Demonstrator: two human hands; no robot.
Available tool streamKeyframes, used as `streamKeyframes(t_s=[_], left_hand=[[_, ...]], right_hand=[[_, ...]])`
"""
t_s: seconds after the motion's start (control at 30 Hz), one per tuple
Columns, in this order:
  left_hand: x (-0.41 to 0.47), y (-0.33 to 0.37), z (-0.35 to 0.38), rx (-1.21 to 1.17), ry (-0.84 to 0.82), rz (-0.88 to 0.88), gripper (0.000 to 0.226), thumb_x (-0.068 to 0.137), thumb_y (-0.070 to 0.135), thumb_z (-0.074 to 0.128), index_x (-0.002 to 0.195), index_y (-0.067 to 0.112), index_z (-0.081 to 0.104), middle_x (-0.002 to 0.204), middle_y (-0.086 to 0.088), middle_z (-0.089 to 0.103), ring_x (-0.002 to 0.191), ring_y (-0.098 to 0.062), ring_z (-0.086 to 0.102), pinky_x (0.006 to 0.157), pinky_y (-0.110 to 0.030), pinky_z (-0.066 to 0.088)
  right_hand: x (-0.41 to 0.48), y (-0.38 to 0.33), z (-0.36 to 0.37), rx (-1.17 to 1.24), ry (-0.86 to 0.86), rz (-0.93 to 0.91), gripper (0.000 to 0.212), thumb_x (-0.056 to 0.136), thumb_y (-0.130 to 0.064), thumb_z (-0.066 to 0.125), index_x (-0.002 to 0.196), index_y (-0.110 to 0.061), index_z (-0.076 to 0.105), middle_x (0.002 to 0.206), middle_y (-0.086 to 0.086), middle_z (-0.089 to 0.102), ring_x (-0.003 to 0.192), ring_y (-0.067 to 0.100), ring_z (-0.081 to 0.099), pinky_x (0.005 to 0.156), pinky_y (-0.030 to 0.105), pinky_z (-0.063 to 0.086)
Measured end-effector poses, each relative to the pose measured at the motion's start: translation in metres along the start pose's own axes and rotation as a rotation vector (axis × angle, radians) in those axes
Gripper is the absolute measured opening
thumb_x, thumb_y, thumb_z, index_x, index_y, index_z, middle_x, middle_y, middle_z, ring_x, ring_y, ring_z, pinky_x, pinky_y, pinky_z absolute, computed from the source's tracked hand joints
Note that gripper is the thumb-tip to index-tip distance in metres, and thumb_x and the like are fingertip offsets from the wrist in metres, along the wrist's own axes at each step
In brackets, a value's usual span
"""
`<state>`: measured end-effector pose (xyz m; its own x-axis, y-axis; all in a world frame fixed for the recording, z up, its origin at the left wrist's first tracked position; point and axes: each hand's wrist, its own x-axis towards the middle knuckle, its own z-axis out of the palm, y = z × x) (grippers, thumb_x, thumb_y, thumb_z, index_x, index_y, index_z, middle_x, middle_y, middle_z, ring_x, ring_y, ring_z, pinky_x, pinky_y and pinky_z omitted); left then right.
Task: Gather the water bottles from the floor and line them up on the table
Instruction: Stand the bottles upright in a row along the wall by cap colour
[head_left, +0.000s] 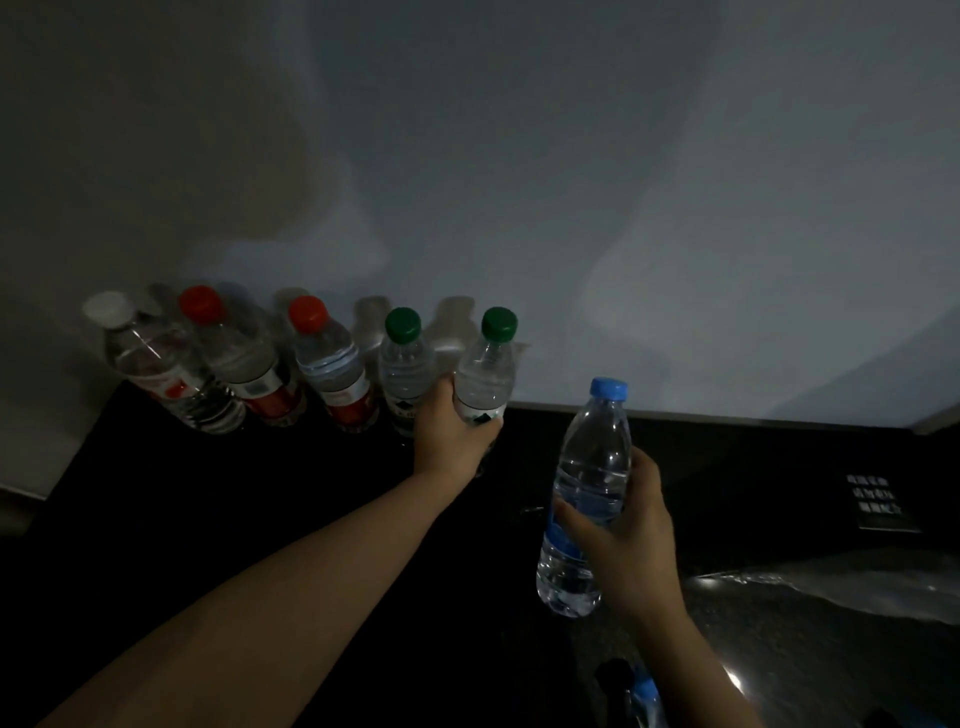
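Five bottles (327, 358) stood in a row at the back of the black table (234, 493). The left hand (451, 436) curled round the rightmost, the green-capped bottle (488, 371), which stood upright. The right hand (636, 540) wrapped its fingers round the lower body of the clear blue-capped bottle (595, 457), held above the table, cap up and leaning slightly right.
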<state>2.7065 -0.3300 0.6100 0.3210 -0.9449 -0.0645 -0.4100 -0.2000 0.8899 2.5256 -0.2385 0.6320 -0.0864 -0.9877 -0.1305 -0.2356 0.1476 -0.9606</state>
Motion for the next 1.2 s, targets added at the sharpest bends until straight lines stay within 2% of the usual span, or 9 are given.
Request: streamKeyframes(t_s=[0.13, 0.3, 0.43, 0.57, 0.7, 0.8, 1.0, 1.1, 1.2], left_hand=[[0.000, -0.013, 0.007, 0.004, 0.012, 0.071, 0.046, 0.066, 0.016, 0.084, 0.101, 0.007, 0.056, 0.096, -0.003, 0.057, 0.085, -0.012, 0.053, 0.061, 0.002, 0.035], [-0.002, -0.025, 0.003, -0.047, -0.005, 0.124, 0.058, 0.068, 0.013, 0.083, 0.114, 0.004, 0.050, 0.104, -0.005, 0.059, 0.092, -0.013, 0.055, 0.068, 0.006, 0.034], [-0.001, -0.027, -0.001, -0.080, -0.044, 0.134, 0.061, 0.068, 0.012, 0.083, 0.119, 0.009, 0.050, 0.106, 0.004, 0.059, 0.097, -0.009, 0.056, 0.072, 0.002, 0.036], [-0.001, -0.025, 0.002, -0.099, -0.036, 0.133, 0.059, 0.069, 0.009, 0.081, 0.119, 0.008, 0.049, 0.103, 0.005, 0.057, 0.096, -0.010, 0.056, 0.072, 0.005, 0.035], [-0.002, -0.025, 0.006, -0.111, -0.012, 0.151, 0.064, 0.071, 0.008, 0.080, 0.126, 0.007, 0.047, 0.107, 0.008, 0.054, 0.099, -0.001, 0.051, 0.075, 0.008, 0.032], [-0.001, -0.026, 0.005, -0.098, -0.011, 0.166, 0.066, 0.069, 0.007, 0.081, 0.125, 0.004, 0.047, 0.108, 0.008, 0.052, 0.098, 0.004, 0.048, 0.074, 0.010, 0.030], [0.001, -0.021, 0.005, -0.084, -0.033, 0.133, 0.062, 0.070, 0.007, 0.080, 0.122, 0.007, 0.047, 0.109, 0.004, 0.054, 0.099, -0.004, 0.051, 0.073, 0.008, 0.033], [0.000, -0.019, 0.005, -0.079, -0.040, 0.112, 0.061, 0.070, 0.009, 0.080, 0.121, 0.008, 0.048, 0.108, 0.006, 0.054, 0.100, -0.005, 0.052, 0.074, 0.004, 0.033], [-0.001, -0.018, 0.004, -0.042, -0.025, 0.047, 0.050, 0.069, 0.012, 0.082, 0.108, 0.009, 0.051, 0.100, 0.004, 0.056, 0.093, -0.011, 0.055, 0.071, 0.000, 0.032]], right_hand=[[0.007, 0.005, 0.001, 0.017, 0.010, -0.008, 0.077, 0.069, -0.021, 0.081, 0.109, -0.068, 0.035, 0.111, -0.031, 0.057, 0.101, -0.007, 0.061, 0.067, 0.008, 0.051], [0.021, 0.008, 0.005, 0.011, 0.079, -0.045, 0.079, 0.069, -0.016, 0.081, 0.125, -0.047, 0.036, 0.118, -0.016, 0.057, 0.104, -0.003, 0.061, 0.068, 0.009, 0.053], [0.046, 0.002, 0.013, -0.005, 0.098, -0.115, 0.078, 0.072, -0.012, 0.080, 0.130, -0.038, 0.035, 0.118, -0.017, 0.056, 0.108, -0.006, 0.058, 0.072, 0.007, 0.051], [0.073, -0.003, 0.027, -0.026, 0.118, -0.180, 0.077, 0.071, -0.010, 0.079, 0.125, -0.040, 0.035, 0.114, -0.022, 0.055, 0.107, -0.013, 0.055, 0.075, -0.002, 0.043], [0.089, 0.001, 0.039, -0.026, 0.166, -0.207, 0.076, 0.072, -0.010, 0.078, 0.128, -0.037, 0.035, 0.119, -0.018, 0.054, 0.109, -0.006, 0.057, 0.083, 0.009, 0.050], [0.091, 0.011, 0.043, -0.030, 0.177, -0.202, 0.077, 0.073, -0.009, 0.076, 0.130, -0.037, 0.033, 0.119, -0.022, 0.054, 0.109, -0.007, 0.056, 0.083, 0.009, 0.050], [0.096, 0.017, 0.048, -0.057, 0.154, -0.173, 0.080, 0.073, -0.011, 0.076, 0.133, -0.039, 0.031, 0.116, -0.032, 0.052, 0.109, -0.014, 0.053, 0.075, -0.002, 0.043], [0.099, 0.013, 0.051, -0.053, 0.156, -0.159, 0.079, 0.073, -0.010, 0.076, 0.131, -0.042, 0.032, 0.112, -0.032, 0.054, 0.103, -0.012, 0.058, 0.071, 0.001, 0.047], [0.100, 0.013, 0.051, -0.079, 0.150, -0.155, 0.083, 0.072, -0.010, 0.076, 0.131, -0.047, 0.030, 0.111, -0.034, 0.054, 0.101, -0.012, 0.058, 0.072, 0.004, 0.049]])
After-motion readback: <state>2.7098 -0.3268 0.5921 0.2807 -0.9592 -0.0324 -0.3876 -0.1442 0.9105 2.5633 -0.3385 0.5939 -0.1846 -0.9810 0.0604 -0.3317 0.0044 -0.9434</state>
